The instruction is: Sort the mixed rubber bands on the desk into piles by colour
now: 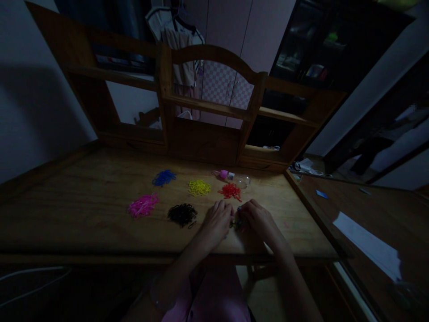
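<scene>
Both my hands are at the front of the wooden desk, close together over a small mixed bunch of little loops [236,225]. My left hand [217,220] rests on the desk with its fingers curled inward. My right hand [258,218] has its fingers bent and pressed together near a small dark bit; what either hand holds is too small and dim to tell. Sorted piles of thin loops, resembling rubber bands, lie around: black [182,214] left of my hands, red [230,191] just behind, yellow [199,187], pink [143,205] and blue [164,177].
A clear bottle [243,181] lies behind the red pile, beside a pink teardrop-shaped item [223,174]. A wooden shelf unit [208,105] rises along the desk's back. To the right, another brown surface [335,210] carries white paper [367,243] and a blue card [321,194].
</scene>
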Demonstrator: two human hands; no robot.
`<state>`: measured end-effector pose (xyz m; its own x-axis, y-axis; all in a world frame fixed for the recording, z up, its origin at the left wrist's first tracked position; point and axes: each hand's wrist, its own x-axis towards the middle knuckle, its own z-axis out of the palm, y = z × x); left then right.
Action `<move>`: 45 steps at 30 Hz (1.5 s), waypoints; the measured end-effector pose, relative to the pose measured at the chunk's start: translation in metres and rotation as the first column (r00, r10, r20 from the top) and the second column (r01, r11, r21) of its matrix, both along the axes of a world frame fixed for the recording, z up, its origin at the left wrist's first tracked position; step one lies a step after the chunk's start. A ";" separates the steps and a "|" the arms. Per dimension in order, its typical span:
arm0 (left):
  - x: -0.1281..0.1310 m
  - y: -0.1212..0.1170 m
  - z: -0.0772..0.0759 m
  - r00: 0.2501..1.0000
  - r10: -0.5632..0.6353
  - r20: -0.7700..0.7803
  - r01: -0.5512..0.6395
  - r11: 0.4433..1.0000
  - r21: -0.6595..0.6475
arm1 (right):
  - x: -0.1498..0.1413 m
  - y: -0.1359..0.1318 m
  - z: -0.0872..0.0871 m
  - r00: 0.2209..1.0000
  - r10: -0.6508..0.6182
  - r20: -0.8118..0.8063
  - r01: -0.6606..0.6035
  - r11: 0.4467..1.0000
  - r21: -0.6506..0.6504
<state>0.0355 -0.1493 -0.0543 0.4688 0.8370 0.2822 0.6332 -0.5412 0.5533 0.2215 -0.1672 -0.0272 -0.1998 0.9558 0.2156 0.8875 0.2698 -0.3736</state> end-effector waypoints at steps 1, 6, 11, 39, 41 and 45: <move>0.000 0.000 0.000 0.999 0.000 0.033 0.000 1.000 -0.004 | 0.000 0.000 -0.001 1.000 0.001 -0.004 -0.001 1.000 0.003; 0.000 0.002 0.000 0.901 0.112 0.419 -0.014 0.973 -0.230 | 0.006 0.002 -0.008 0.998 -0.014 -0.066 0.014 1.000 0.003; -0.002 0.009 0.001 0.760 0.191 0.621 0.097 0.912 -0.399 | 0.011 0.003 -0.007 0.981 -0.025 -0.190 0.027 1.000 0.010; -0.005 0.105 0.033 0.933 0.034 0.358 0.050 0.974 -0.222 | 0.025 0.037 0.013 0.946 -0.053 -0.319 0.165 0.927 0.336; -0.002 0.102 0.032 0.952 0.027 0.305 0.029 0.984 -0.176 | 0.032 0.024 0.009 0.943 -0.064 -0.326 0.175 0.930 0.322; 0.002 0.084 0.036 0.971 0.006 0.240 0.007 0.999 -0.054 | 0.043 0.000 0.001 0.934 -0.086 -0.348 0.176 0.956 0.235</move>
<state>0.0371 -0.0652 -0.0179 0.3930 0.8539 0.3412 0.4780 -0.5067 0.7175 0.2648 -0.1676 -0.0259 0.0491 0.8704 0.4898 0.7592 0.2861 -0.5845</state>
